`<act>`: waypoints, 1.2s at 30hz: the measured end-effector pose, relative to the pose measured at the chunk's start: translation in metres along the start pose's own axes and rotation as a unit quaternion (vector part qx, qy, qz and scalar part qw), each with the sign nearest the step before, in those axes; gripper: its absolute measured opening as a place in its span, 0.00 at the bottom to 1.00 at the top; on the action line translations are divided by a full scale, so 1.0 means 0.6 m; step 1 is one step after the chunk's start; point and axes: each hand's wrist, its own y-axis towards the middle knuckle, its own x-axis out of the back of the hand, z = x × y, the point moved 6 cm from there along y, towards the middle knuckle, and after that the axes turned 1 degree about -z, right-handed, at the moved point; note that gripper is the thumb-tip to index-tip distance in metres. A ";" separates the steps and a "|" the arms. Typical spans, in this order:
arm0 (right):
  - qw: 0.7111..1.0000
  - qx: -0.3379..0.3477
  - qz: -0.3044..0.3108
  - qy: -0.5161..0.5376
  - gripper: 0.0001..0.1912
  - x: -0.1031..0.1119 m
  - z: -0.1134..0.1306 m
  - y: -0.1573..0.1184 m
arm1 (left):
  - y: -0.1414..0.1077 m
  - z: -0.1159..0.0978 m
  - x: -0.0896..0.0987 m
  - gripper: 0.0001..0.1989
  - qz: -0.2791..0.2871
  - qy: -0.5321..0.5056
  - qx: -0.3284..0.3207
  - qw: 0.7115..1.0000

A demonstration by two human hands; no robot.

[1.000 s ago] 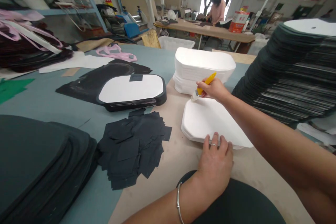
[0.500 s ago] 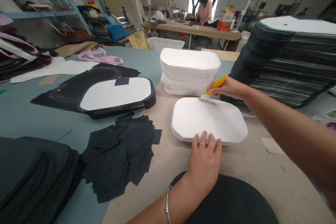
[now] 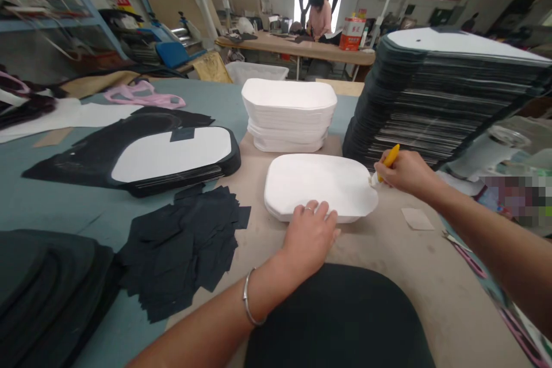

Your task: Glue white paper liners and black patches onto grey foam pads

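My right hand [image 3: 399, 171] grips a brush with a yellow handle [image 3: 391, 156]; its bristles touch the right end of a low stack of white oval sheets [image 3: 317, 181]. Along the front edge of this stack lies my left hand [image 3: 308, 236], fingers spread on the top sheet, holding nothing. Behind it stands a taller stack of white pieces [image 3: 288, 109]. A large dark rounded piece [image 3: 340, 322] lies below my left hand. To the left is a heap of small black squares [image 3: 185, 247].
A tall dark stack [image 3: 431, 98] topped with white rises at the right. On the left are a black stack with a white top sheet [image 3: 172, 155] and dark layered pieces [image 3: 52, 287]. A person [image 3: 319, 18] works at a far table [image 3: 293, 49].
My right hand has moved the brush from the back edge of the white stack to its right end. My left hand stays on the front edge. The view has shifted right.
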 end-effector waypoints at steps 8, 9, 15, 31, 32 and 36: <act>0.934 0.214 0.080 0.274 0.12 -0.063 0.217 -0.097 | 0.129 0.164 0.066 0.42 0.218 -0.348 0.122 0.904; 0.914 0.226 0.106 0.320 0.13 -0.085 0.241 -0.098 | 0.133 0.174 0.063 0.42 0.235 -0.375 0.144 0.885; 0.897 0.221 0.195 0.330 0.14 -0.124 0.217 -0.084 | 0.132 0.162 0.062 0.43 0.220 -0.289 0.105 0.926; 0.977 -0.008 -0.060 0.205 0.11 0.027 -0.068 0.032 | 0.091 0.027 0.028 0.19 0.128 0.113 -0.123 0.978; 0.980 -0.011 -0.083 0.182 0.10 0.021 -0.054 0.035 | 0.093 0.028 0.028 0.18 0.126 0.117 -0.125 0.977; 0.991 -0.020 -0.103 0.082 0.07 0.004 -0.029 -0.002 | 0.100 0.038 0.027 0.18 0.126 0.112 -0.131 0.977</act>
